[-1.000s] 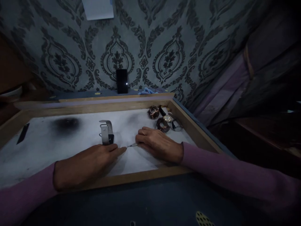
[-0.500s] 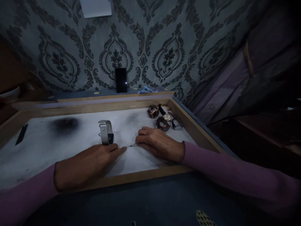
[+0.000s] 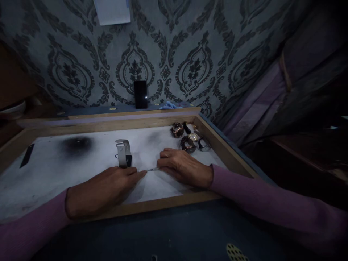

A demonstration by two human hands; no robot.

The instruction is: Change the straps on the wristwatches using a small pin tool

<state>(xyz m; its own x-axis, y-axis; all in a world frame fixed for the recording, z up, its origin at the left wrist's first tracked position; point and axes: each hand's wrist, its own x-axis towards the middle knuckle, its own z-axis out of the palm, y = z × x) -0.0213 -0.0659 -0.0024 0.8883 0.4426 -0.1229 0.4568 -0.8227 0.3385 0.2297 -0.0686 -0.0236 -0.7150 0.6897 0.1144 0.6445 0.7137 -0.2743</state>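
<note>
Fingers together, my left hand (image 3: 108, 188) rests low over the white tray floor (image 3: 160, 185), its fingertips meeting the tip of a thin metallic tool (image 3: 152, 169). What those fingers hold, if anything, is hidden. My right hand (image 3: 185, 166) pinches the other end of this tool, which lies nearly level between both hands. Just beyond my left hand a smartwatch with a grey strap (image 3: 122, 154) stands on its side, its dark case (image 3: 128, 160) partly covered by the knuckles.
Several wristwatches (image 3: 193, 137) cluster in the tray's far right corner. A flat black strip (image 3: 26, 156) lies at the left. Wooden tray walls (image 3: 174, 200) surround the work. Behind, a black phone (image 3: 140, 95) leans on the wall beside a blue cloth (image 3: 170, 105).
The view has shifted slightly, moving the whole scene a little down in the picture. Both hands and the thin tool keep the same pose; nothing is let go.
</note>
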